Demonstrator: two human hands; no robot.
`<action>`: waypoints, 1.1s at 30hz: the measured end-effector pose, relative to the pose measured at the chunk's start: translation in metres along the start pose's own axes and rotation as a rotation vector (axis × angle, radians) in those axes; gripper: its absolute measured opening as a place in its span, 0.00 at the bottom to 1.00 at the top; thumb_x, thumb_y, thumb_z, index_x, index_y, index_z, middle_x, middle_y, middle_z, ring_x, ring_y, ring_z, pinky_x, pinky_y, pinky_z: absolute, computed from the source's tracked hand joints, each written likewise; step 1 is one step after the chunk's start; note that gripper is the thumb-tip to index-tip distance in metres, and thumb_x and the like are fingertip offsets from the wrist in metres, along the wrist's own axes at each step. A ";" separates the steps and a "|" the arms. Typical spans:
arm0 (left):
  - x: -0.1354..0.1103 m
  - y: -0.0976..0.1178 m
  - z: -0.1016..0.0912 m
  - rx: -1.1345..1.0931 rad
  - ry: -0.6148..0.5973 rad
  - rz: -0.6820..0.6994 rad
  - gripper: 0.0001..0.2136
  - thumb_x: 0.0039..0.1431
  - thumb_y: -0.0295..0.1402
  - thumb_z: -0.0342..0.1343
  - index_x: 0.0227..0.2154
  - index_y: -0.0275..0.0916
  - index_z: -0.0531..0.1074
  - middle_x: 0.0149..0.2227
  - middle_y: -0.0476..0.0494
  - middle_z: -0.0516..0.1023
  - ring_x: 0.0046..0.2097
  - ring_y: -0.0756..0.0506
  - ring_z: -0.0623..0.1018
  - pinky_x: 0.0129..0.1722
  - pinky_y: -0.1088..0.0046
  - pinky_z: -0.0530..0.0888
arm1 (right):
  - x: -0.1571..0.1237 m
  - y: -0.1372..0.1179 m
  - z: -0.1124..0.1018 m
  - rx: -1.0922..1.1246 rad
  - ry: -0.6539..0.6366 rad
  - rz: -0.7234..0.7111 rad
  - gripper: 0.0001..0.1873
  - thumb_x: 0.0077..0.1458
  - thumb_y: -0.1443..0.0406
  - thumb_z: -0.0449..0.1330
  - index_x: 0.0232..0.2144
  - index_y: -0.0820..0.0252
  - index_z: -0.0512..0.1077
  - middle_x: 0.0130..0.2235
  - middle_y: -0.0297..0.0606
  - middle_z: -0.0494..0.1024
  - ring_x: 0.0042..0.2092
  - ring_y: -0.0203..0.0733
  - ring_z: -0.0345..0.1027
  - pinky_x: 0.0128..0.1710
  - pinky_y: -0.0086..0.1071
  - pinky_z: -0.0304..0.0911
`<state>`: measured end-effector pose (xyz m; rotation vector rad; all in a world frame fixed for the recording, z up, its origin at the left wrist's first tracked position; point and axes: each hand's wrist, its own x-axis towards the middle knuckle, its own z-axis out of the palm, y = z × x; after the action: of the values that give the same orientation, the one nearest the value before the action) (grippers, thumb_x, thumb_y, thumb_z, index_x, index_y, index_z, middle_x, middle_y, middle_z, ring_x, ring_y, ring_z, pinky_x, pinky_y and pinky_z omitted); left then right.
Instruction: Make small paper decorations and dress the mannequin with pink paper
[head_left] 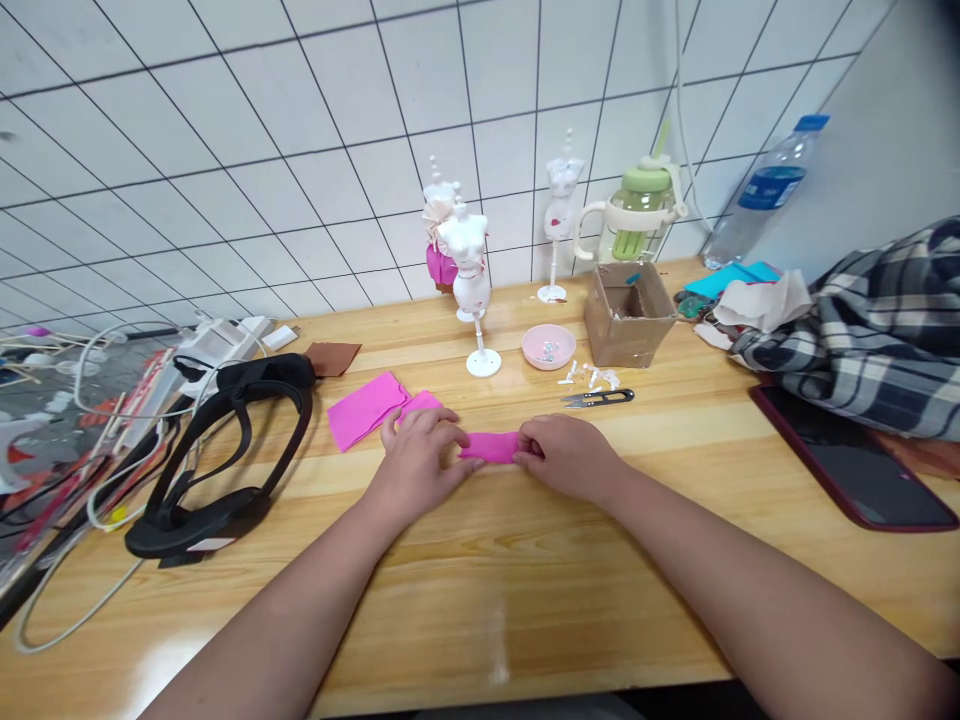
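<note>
Between my hands, low over the wooden table, stretches a narrow strip of bright pink crepe-like material (490, 447). My left hand (421, 455) pinches its left end between thumb and fingers. At the right end, my right hand (562, 452) grips it with curled fingers. A larger folded pink piece (367, 410) lies left of my left hand, with a smaller pink piece (420, 403) partly hidden behind the fingers. Thread snips (600, 398) rest just beyond my right hand. A white mini dress form (469, 265) stands farther back.
A pink dish (548, 346) holds small bits; white scraps (591, 377) lie beside it. Behind stand a cardboard box (628, 318), a green-lidded cup (637, 210) and a second dress form (559, 205). A black headset strap (225, 450) sits left, a phone (855, 460) right.
</note>
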<state>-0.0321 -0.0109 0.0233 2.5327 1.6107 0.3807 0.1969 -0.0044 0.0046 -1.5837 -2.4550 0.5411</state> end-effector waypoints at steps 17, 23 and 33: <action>-0.017 0.046 0.017 0.178 -0.080 0.365 0.17 0.64 0.32 0.44 0.53 0.36 0.68 0.53 0.36 0.72 0.55 0.41 0.70 0.55 0.62 0.67 | 0.002 0.000 0.000 -0.044 -0.017 -0.012 0.10 0.58 0.58 0.55 0.30 0.57 0.70 0.34 0.36 0.77 0.37 0.40 0.68 0.32 0.31 0.51; -0.038 0.065 0.035 0.244 -0.232 0.231 0.36 0.65 0.49 0.39 0.66 0.24 0.46 0.68 0.28 0.49 0.68 0.35 0.51 0.64 0.54 0.54 | 0.002 0.000 -0.001 -0.052 -0.031 0.007 0.08 0.58 0.61 0.55 0.29 0.57 0.70 0.34 0.35 0.77 0.37 0.40 0.68 0.33 0.31 0.53; -0.034 0.061 0.025 0.176 -0.387 0.042 0.41 0.58 0.60 0.38 0.67 0.39 0.44 0.70 0.38 0.42 0.68 0.25 0.40 0.60 0.31 0.43 | -0.002 0.002 -0.007 -0.055 -0.007 -0.043 0.09 0.56 0.57 0.59 0.30 0.57 0.71 0.33 0.35 0.75 0.37 0.41 0.67 0.34 0.32 0.54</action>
<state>0.0147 -0.0666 0.0079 2.5581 1.4982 -0.2478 0.2019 -0.0041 0.0102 -1.5473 -2.5231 0.4774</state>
